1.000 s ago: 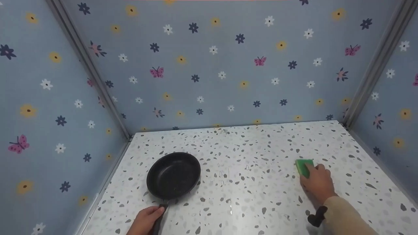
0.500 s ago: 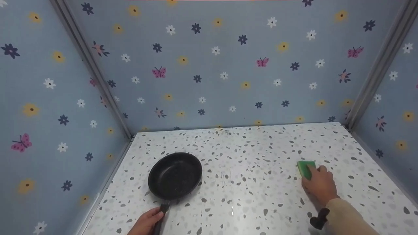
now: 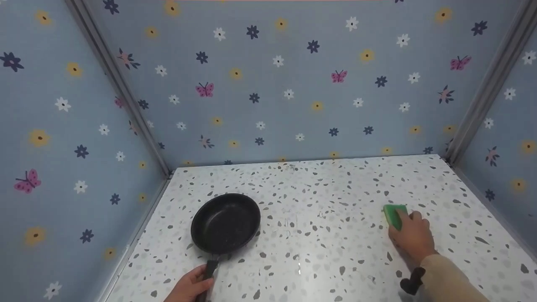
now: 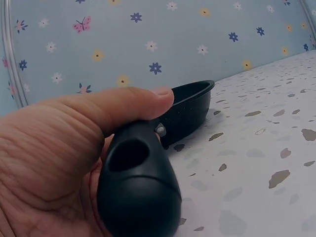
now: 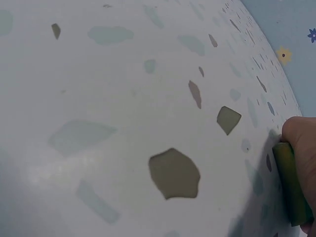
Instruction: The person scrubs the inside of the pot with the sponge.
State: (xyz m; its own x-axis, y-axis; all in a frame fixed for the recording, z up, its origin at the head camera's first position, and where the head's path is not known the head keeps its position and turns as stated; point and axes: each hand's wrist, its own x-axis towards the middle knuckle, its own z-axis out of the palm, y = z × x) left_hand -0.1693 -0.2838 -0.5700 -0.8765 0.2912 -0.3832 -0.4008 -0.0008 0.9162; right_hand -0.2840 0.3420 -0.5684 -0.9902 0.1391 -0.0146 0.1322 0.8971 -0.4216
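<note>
A black frying pan (image 3: 226,224) is at the left of the speckled table, its inside facing up. My left hand (image 3: 191,285) grips the pan's black handle (image 4: 140,192); in the left wrist view the thumb lies along its top, and the handle's end with its hanging hole faces the camera. On the right side of the table my right hand (image 3: 413,237) holds a green sponge (image 3: 393,214) between thumb and fingers, partly covering it. In the right wrist view the sponge (image 5: 291,185) shows at the right edge, close over the tabletop, with part of the hand beside it.
The white speckled tabletop (image 3: 314,201) spreads between the two hands. Blue flowered panels (image 3: 293,84) enclose it at the back and both sides, with grey metal posts (image 3: 126,96) at the rear corners.
The left thumb has shifted slightly down along the pan's handle. Pan, sponge and right hand keep nearly the same places on the table; the head view has shifted a little.
</note>
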